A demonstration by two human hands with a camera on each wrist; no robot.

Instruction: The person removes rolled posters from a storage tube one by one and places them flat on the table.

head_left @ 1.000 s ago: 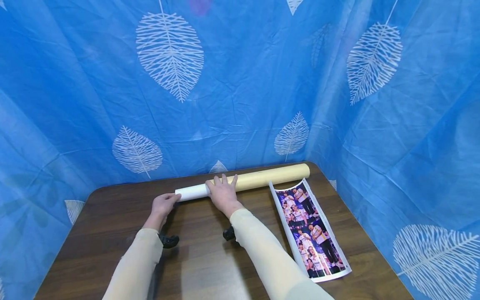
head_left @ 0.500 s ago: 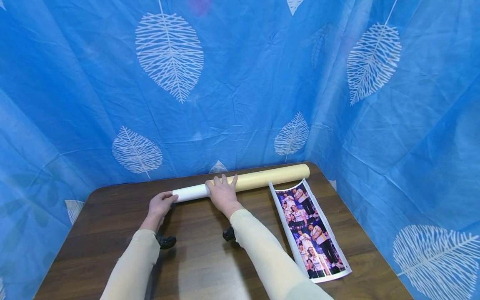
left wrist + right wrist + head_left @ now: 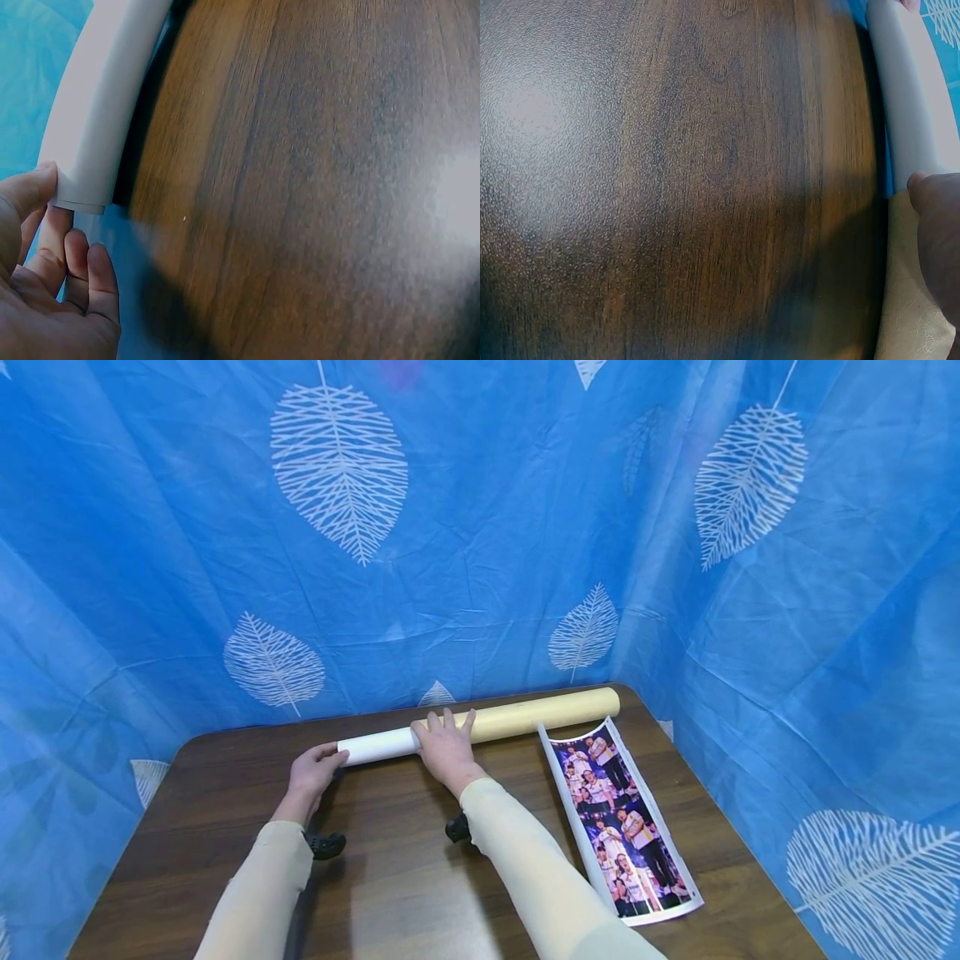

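Note:
A white paper roll point(image 3: 378, 746) sticks out of the left end of a long pale-yellow tube point(image 3: 543, 713) lying along the back of the table. My left hand point(image 3: 306, 774) pinches the roll's outer end. In the left wrist view the thumb lies on the outside of the white roll point(image 3: 105, 97), one finger reaches its open end, and the other fingers bend loosely below. My right hand point(image 3: 446, 752) holds the tube at its mouth, fingers laid over the top. The right wrist view shows its thumb point(image 3: 939, 225) right where white roll and tube meet.
A curled poster point(image 3: 622, 827) printed with repeated group photos lies at the right of the wooden table point(image 3: 420, 860), its top edge near the tube. Blue curtain point(image 3: 465, 543) with white leaf patterns hangs close behind the back edge and along the right side.
My left hand has moved left, drawing the white paper roll further out, so more of it shows beyond the tube. The right hand, the tube and the poster have stayed in place.

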